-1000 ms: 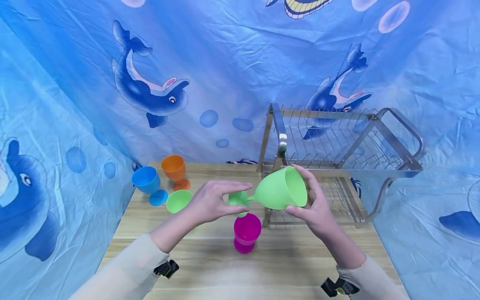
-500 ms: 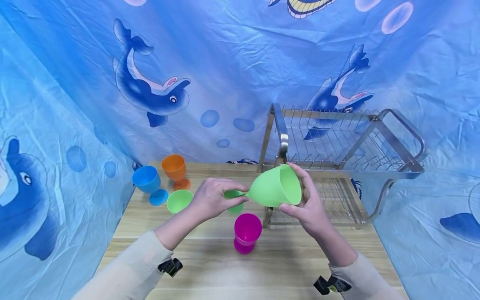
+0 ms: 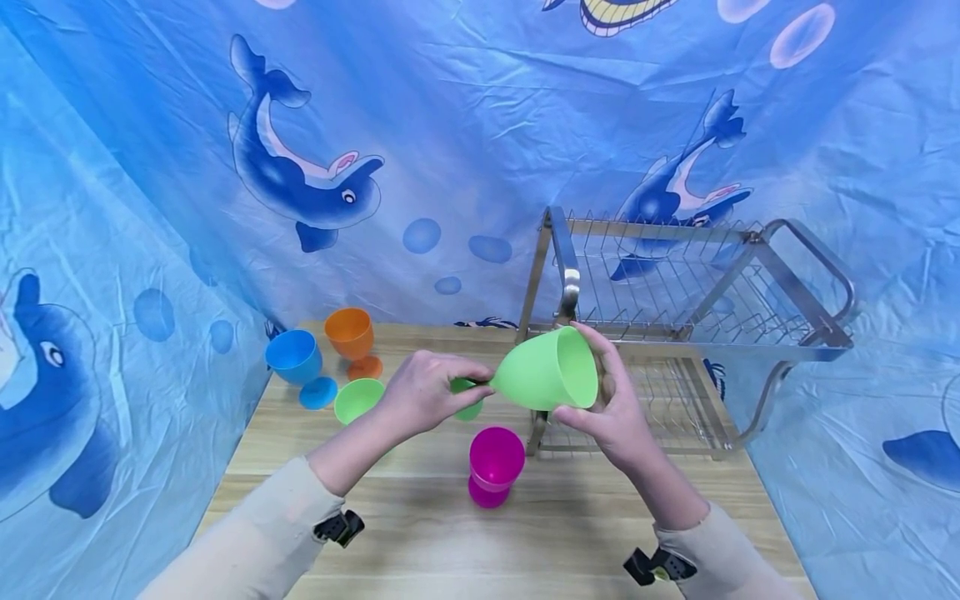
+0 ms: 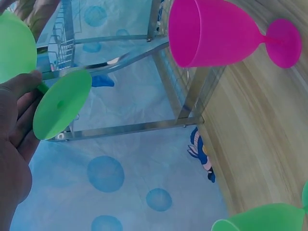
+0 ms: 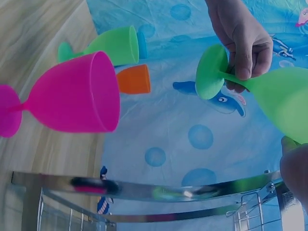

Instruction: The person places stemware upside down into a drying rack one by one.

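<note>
A light green plastic goblet [image 3: 536, 369] is held tilted on its side above the table, its mouth toward the right. My left hand [image 3: 427, 390] pinches its stem between thumb and fingers; the round foot [image 4: 62, 104] sticks out past them in the left wrist view. With thumb and fingers spread around the rim, my right hand [image 3: 613, 404] grips the bowl. Below the held goblet a magenta goblet [image 3: 497, 460] stands upright on the table. At the left stand a second green goblet [image 3: 358, 402], a blue goblet [image 3: 293, 357] and an orange goblet [image 3: 349, 335].
A two-tier metal dish rack [image 3: 693, 346] stands at the back right, close behind my right hand. The wooden table [image 3: 420, 533] is bounded by blue dolphin-print curtains [image 3: 450, 150] at the back and both sides.
My left fingers have shifted from the goblet's foot to its stem. Both hands brought the goblet slightly left, and its mouth now faces a little more toward the camera.
</note>
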`<state>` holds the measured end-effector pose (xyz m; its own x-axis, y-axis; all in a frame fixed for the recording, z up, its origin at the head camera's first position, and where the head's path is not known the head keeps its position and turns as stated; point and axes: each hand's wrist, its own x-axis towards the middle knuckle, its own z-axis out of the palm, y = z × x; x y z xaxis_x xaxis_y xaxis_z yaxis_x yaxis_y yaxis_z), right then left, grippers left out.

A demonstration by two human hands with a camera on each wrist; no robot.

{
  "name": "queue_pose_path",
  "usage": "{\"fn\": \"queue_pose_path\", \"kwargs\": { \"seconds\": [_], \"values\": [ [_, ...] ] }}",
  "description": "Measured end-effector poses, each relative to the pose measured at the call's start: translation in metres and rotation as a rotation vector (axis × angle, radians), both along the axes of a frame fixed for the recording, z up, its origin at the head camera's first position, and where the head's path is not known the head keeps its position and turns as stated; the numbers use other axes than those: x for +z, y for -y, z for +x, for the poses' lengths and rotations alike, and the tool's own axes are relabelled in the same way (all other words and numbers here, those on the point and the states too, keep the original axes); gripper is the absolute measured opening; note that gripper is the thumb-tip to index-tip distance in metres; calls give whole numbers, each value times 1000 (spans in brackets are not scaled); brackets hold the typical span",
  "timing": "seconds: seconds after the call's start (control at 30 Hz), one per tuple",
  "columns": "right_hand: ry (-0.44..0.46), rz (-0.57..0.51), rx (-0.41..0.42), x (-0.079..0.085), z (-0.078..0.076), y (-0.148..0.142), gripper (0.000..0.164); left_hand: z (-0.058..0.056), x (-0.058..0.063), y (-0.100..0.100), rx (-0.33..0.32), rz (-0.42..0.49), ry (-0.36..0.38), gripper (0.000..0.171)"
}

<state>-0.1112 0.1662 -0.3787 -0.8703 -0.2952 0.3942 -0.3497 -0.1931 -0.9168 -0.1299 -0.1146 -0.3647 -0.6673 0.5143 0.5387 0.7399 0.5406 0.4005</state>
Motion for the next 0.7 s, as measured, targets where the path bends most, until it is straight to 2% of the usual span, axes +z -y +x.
{"fn": "queue_pose_path", "kwargs": {
  "seconds": [0.1,0.23,0.37,0.57,0.63,0.7],
  "values": [
    [-32,40,43,2,-1,-4,109,-1,1,3,10,-22,-8,18],
    [-148,173,68,10,-2,-17,118,-2,4,9,6,-84,7,17],
    [-280,395,37,25,-1,-34,124,-4,8,16,-22,-179,31,15],
    [-433,833,-42,49,-2,-39,127,-5,16,25,-44,-308,72,15],
    [-461,934,-43,53,-2,-36,127,-6,20,27,-47,-329,76,14],
    [-487,986,-28,56,-3,-32,126,-7,23,28,-43,-349,81,13]
  ]
}}
